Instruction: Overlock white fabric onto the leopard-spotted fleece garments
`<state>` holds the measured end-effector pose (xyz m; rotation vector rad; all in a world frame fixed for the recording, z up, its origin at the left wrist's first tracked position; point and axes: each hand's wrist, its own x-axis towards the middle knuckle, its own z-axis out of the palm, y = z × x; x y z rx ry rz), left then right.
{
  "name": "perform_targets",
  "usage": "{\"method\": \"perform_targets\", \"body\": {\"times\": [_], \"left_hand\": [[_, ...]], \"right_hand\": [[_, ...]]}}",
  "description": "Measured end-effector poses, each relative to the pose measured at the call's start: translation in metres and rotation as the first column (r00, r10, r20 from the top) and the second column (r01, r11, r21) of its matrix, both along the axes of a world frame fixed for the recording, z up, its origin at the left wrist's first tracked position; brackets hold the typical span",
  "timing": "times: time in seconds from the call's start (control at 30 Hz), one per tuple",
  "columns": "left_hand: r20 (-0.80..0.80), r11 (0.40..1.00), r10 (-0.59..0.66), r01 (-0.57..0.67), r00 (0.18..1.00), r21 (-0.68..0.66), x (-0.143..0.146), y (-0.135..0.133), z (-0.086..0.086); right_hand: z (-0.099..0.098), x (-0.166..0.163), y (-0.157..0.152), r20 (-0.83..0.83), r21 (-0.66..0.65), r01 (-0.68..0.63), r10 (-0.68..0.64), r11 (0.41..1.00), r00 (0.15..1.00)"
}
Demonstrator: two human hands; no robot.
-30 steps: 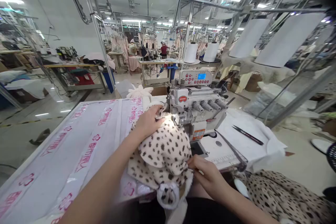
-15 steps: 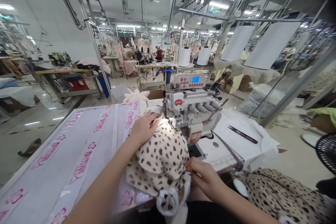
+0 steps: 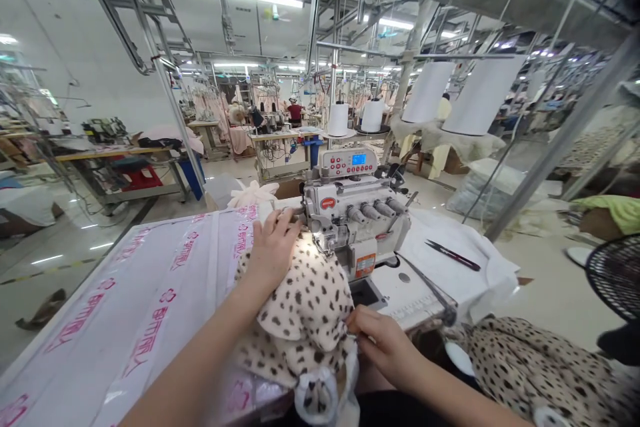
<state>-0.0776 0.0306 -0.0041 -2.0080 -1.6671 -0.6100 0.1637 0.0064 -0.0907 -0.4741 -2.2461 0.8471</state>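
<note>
A cream plush garment piece with dark spots (image 3: 310, 293) lies bunched before the overlock sewing machine (image 3: 355, 213), one edge at the lit needle area. My left hand (image 3: 275, 247) rests on top of it, left of the needle, fingers stretched out and slightly apart. Lower down on the right, my right hand (image 3: 383, 343) pinches the edge of the same garment piece between thumb and fingers. A white-trimmed round part (image 3: 316, 397) of the cloth hangs toward my lap. The fabric right under the presser foot cannot be made out.
Plastic film with pink print (image 3: 165, 320) covers the table at left. Black thread snips (image 3: 453, 255) lie on white cloth at right. More spotted fabric (image 3: 540, 367) is heaped at lower right, near a black fan (image 3: 615, 277). White thread cones (image 3: 483, 97) stand behind the machine.
The view has shifted slightly, so the scene sits further left. My left hand's fingers have spread and straightened on the cloth near the needle. My right hand keeps its pinch.
</note>
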Motion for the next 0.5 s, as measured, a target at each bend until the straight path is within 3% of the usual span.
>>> {"method": "perform_targets", "body": {"times": [0.07, 0.13, 0.3, 0.5], "left_hand": [[0.078, 0.984, -0.152, 0.158, 0.985, -0.083, -0.003, 0.011, 0.001], [0.161, 0.962, -0.205, 0.229, 0.966, -0.149, -0.008, 0.024, 0.002], [0.238, 0.938, -0.188, 0.246, 0.953, -0.245, -0.017, 0.05, 0.003], [0.419, 0.886, -0.182, 0.333, 0.89, -0.322, -0.023, 0.047, 0.003]], "right_hand": [[0.0, 0.001, -0.001, 0.007, -0.004, 0.004, -0.004, 1.0, 1.0], [-0.001, 0.002, -0.002, 0.017, -0.014, 0.007, -0.006, 1.0, 1.0], [-0.005, 0.002, 0.0, 0.037, -0.032, 0.015, -0.014, 0.999, 0.999], [-0.007, 0.001, 0.002, 0.042, -0.021, 0.021, -0.02, 1.0, 0.999]]}}
